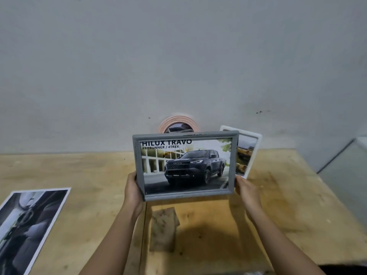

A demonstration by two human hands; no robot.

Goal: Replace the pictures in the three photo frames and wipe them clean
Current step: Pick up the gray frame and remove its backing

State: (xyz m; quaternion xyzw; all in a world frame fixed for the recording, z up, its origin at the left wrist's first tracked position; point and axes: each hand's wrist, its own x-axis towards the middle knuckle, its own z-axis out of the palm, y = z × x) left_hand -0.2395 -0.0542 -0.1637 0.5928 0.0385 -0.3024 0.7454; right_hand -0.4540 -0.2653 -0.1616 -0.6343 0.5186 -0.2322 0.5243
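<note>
I hold a grey photo frame upright above the wooden table. It shows a dark pickup truck picture titled HILUX TRAVO. My left hand grips its lower left corner and my right hand grips its lower right corner. Behind it a white frame with a yellow picture leans against the wall. A round pink frame stands against the wall, mostly hidden by the grey frame. A brown cloth lies on the table below the grey frame.
A loose printed picture in grey tones lies flat at the table's left front. A grey wall rises right behind the table. A pale glass-like panel stands at the far right edge.
</note>
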